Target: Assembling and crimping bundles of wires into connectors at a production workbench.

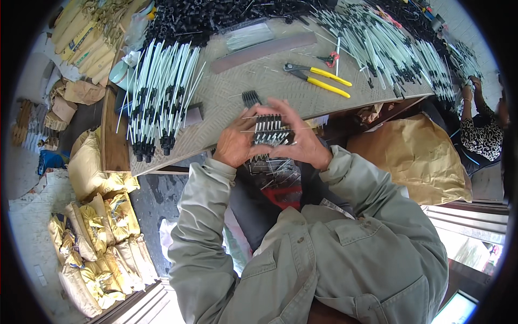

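Over my lap, just off the table's near edge, I grip a small bundle of white tubes with black fittings (268, 125) between both hands. My left hand (236, 141) is closed around its left side, and my right hand (306, 139) curls around its right side with the thumb below. Thin wire-like pins stick out sideways past my fingers. Right behind my fingertips, a cluster of slim black pieces (251, 98) lies on the table (226, 81). Below my hands, more pins and clear plastic rest on my lap, partly hidden.
Yellow-handled cutting pliers (318, 78) and a red-handled tool (330, 59) lie behind my right hand. White tubes with black fittings are heaped at left (162, 97) and right (377, 48). A brown bar (264, 52) lies mid-table. A brown sack (413, 156) and another person (477, 124) are right.
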Demonstrator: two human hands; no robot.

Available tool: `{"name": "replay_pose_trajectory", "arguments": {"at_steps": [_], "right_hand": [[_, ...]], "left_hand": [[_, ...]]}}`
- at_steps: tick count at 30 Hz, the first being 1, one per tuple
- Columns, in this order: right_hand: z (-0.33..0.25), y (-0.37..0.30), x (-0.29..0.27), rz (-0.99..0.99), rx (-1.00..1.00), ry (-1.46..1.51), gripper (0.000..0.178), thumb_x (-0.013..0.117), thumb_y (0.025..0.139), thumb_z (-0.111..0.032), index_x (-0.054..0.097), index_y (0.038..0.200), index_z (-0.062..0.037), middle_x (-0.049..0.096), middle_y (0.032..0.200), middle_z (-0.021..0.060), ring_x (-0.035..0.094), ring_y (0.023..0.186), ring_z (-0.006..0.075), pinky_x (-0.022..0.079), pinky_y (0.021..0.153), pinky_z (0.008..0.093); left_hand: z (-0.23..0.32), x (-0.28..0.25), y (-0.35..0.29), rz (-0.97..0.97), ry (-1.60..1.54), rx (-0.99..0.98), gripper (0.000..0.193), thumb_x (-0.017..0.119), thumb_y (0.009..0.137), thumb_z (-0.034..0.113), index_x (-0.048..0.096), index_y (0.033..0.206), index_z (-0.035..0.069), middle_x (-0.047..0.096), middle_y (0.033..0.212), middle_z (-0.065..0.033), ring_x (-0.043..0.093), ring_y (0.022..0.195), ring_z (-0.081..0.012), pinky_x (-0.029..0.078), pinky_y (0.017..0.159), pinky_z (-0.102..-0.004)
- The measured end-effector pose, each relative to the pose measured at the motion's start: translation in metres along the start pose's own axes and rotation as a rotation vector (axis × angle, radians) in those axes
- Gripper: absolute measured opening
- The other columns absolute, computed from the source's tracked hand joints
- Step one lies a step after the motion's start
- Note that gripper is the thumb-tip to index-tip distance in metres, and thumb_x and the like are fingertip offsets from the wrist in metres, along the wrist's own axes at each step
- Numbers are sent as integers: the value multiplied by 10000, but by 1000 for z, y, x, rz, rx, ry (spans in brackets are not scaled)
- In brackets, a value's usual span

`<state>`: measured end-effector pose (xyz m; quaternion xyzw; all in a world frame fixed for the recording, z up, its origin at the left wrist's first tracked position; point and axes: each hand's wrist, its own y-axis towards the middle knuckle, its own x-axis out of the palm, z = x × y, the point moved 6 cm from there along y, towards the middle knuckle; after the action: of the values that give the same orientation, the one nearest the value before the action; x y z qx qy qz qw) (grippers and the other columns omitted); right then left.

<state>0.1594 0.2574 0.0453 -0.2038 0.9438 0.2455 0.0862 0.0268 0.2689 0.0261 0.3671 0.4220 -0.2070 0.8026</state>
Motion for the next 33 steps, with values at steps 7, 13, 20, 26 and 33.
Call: {"name": "replay_pose_trajectory", "arguments": {"at_steps": [7, 13, 20, 26, 33], "right_hand": [[10, 17, 26, -189, 99, 377, 464, 722, 726, -148, 552, 1146, -47, 612, 1064, 44, 550, 966, 113, 394, 924, 304], [-18, 8, 8, -96, 122, 307, 277, 642, 768, -62, 613, 1038, -12, 638, 1027, 71, 599, 867, 108, 473, 719, 249], [-94, -45, -50, 1, -202, 44, 280, 645, 772, -120, 611, 1025, -4, 649, 917, 112, 637, 792, 234, 488, 705, 294], [30, -107, -45, 145, 468, 641, 237, 551, 875, -110, 533, 1048, 52, 642, 897, 101, 614, 799, 145, 504, 713, 271], [34, -125, -65, 148, 545, 715, 228, 533, 877, -74, 527, 1070, 47, 634, 947, 110, 607, 893, 160, 492, 780, 282]], "left_hand": [[-14, 9, -6, 38, -19, -110, 519, 547, 776, 486, 557, 1154, 132, 526, 1221, -54, 456, 1173, -229, 366, 982, -346], [28, -10, 12, 9, -114, -8, 630, 758, 619, 357, 546, 1139, 73, 531, 1195, -107, 451, 1160, -310, 333, 995, -406], [105, 74, 5, -80, -1095, -279, 407, 702, 736, 163, 543, 1090, 39, 577, 1067, -68, 534, 1007, -186, 427, 844, -322], [104, 196, -44, -219, -1381, -745, 485, 621, 806, 116, 406, 1235, 44, 495, 1165, -45, 469, 1062, -134, 396, 901, -306], [55, 21, 13, -543, -844, -698, 437, 622, 830, 133, 472, 1232, 47, 605, 1006, -78, 567, 926, -143, 462, 828, -287]]}}
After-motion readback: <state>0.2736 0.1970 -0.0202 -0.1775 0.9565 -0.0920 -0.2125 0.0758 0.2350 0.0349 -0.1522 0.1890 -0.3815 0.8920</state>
